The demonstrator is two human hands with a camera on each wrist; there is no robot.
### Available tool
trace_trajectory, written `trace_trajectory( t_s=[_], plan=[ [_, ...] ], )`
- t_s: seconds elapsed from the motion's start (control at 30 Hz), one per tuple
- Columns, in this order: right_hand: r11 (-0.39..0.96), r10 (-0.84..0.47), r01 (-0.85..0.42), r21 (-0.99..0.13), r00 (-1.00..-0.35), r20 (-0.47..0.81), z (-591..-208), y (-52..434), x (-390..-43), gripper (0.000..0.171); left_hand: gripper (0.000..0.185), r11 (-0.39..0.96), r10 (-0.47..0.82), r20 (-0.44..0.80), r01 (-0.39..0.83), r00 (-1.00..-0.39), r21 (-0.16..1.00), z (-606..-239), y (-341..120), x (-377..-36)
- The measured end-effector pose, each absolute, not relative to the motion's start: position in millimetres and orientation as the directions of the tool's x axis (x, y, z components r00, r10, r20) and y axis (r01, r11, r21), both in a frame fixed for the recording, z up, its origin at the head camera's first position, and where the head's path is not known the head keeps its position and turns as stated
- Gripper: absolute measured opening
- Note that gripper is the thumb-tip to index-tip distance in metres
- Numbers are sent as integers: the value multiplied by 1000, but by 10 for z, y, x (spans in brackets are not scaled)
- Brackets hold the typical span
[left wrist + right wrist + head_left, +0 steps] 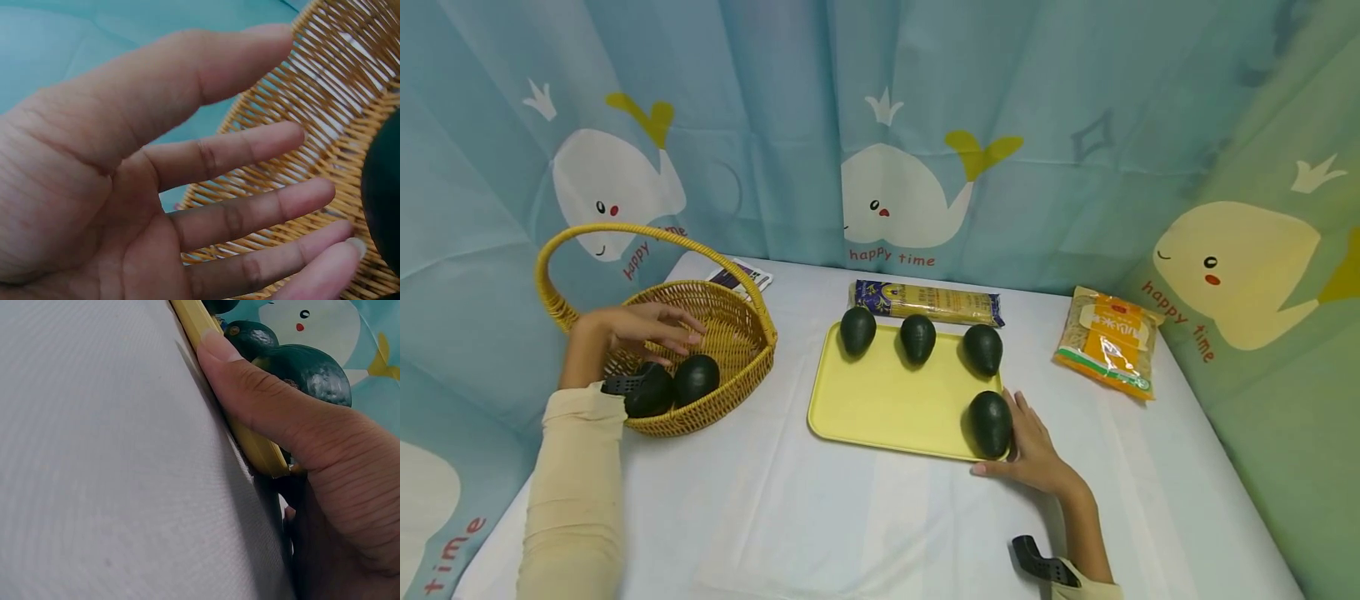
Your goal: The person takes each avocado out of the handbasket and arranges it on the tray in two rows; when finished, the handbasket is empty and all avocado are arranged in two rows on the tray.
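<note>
My left hand (658,332) hovers open over a woven yellow basket (741,333), fingers spread; in the left wrist view the left hand (206,187) holds nothing above the basket weave (325,81). Two dark green avocados (696,379) (651,390) lie in the basket, one showing as a dark edge (384,187). A yellow tray (887,400) carries three avocados along its far side (917,337) and one at its near right corner (990,423). My right hand (1028,442) rests against that corner, thumb (250,387) straight along the tray rim (262,447), next to the avocado (312,369).
A long packet of pasta (925,302) lies behind the tray. An orange and clear food bag (1108,342) sits at the right. A small printed packet (741,275) lies behind the basket. The white-clothed table (850,517) is ringed by whale-print curtains.
</note>
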State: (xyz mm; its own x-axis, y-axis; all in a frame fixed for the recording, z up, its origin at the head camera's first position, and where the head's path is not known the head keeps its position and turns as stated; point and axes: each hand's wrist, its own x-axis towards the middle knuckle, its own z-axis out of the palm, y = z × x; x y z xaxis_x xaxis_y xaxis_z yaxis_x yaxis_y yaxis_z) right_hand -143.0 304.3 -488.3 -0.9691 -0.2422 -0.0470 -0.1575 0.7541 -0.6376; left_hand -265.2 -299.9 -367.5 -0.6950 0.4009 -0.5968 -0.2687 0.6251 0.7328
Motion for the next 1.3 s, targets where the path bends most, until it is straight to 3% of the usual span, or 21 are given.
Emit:
trace_trajectory(
  t_s=[0.27, 0.63, 1.3],
  plan=[
    [754, -237, -149, -640, -970, -53, -4889, 3054, -1427, 130, 64, 671, 434, -659, -268, -615, 691, -3739, -2996, -2711],
    [754, -231, -147, -640, -972, -49, -4878, 3043, -1422, 130, 68, 704, 470, -681, -227, -561, 673, -3820, -3001, -2747],
    [753, -229, -141, -643, -972, -55, -4887, 3039, -1420, 129, 66, 773, 470, -707, -139, -529, 619, -3855, -2964, -2738]
  ],
)
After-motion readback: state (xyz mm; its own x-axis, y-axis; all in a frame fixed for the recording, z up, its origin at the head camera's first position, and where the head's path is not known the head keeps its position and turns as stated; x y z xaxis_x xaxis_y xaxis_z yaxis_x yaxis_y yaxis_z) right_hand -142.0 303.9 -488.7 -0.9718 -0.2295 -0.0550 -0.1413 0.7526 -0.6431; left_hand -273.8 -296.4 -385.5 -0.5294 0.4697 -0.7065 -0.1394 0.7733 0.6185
